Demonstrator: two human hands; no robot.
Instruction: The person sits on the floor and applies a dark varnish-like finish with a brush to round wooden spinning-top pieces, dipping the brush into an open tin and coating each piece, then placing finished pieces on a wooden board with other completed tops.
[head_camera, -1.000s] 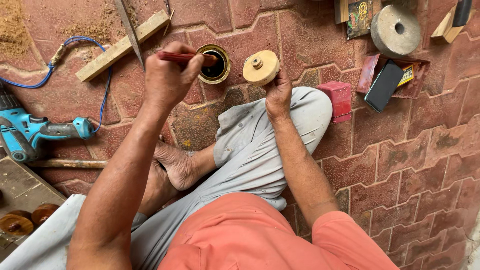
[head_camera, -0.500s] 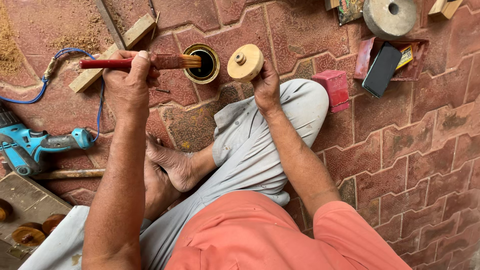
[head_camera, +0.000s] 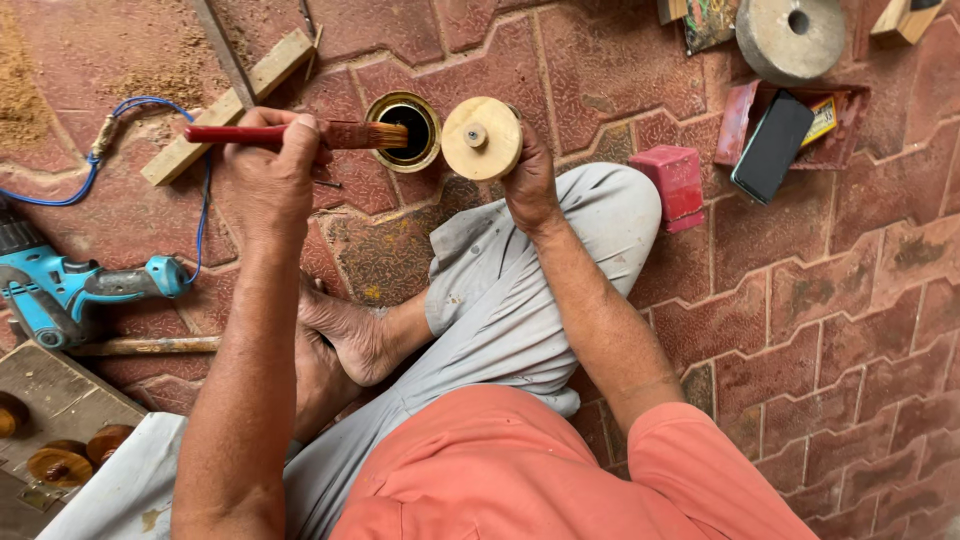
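My left hand (head_camera: 268, 172) grips a red-handled brush (head_camera: 300, 134), held level, its bristles pointing right at the rim of a small open tin (head_camera: 405, 130) on the brick floor. My right hand (head_camera: 530, 178) holds a pale round wooden disc (head_camera: 482, 138) with a small peg at its centre; the disc's flat face is turned up toward me, just right of the tin. The bristle tip sits a short gap left of the disc and does not touch it. I sit cross-legged, and a bare foot (head_camera: 350, 335) lies below my left forearm.
A blue power drill (head_camera: 60, 290) with a blue cable lies at the left. A wooden strip (head_camera: 230, 105) lies at the upper left. A red block (head_camera: 675, 180), a dark phone (head_camera: 772, 147) and a grey stone wheel (head_camera: 790, 35) are at the upper right. Brown wooden discs (head_camera: 60, 465) rest on a board at the lower left.
My left hand lifted the brush out of the tin and drew it left, turning it level. My right hand kept the disc beside the tin, its face now turned more toward me.
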